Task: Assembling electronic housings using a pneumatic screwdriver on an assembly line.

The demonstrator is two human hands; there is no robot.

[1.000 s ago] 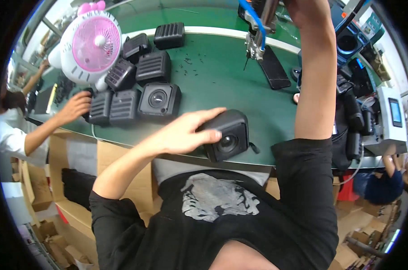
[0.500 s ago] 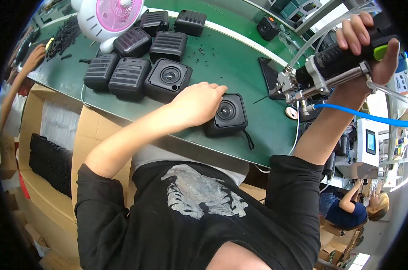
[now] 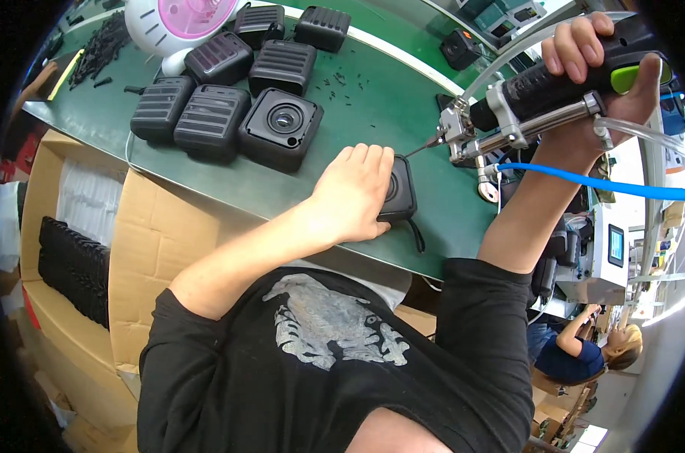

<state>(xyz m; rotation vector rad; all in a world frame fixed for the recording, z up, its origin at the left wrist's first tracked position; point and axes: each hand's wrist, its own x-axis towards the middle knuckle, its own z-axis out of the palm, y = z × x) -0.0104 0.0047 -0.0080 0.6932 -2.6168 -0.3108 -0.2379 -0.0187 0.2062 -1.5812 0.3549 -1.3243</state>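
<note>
My left hand (image 3: 354,192) grips a small black square speaker (image 3: 405,192) near the table's front edge. Its fingers lie over the speaker's left side, and the thumb is at the near edge. The hand hides much of the round driver. A short strap hangs from the speaker's near right corner. In my right hand (image 3: 635,106) is a black power screwdriver (image 3: 531,94) with a metal feed head, a blue air hose and a clear tube. Its thin bit points left and reaches the speaker's far corner; whether it touches cannot be made out.
Several similar black speakers (image 3: 210,124) stand to the left, one showing its driver (image 3: 284,121). Loose screws (image 3: 342,81) lie beyond. A pink and white fan (image 3: 153,30) and a pile of black parts (image 3: 104,45) are farther left. An open carton (image 3: 157,279) adjoins the table.
The screwdriver has moved left, bringing its bit to the speaker's far corner. My left hand has spread from the speaker's upper left corner down over its left side.
</note>
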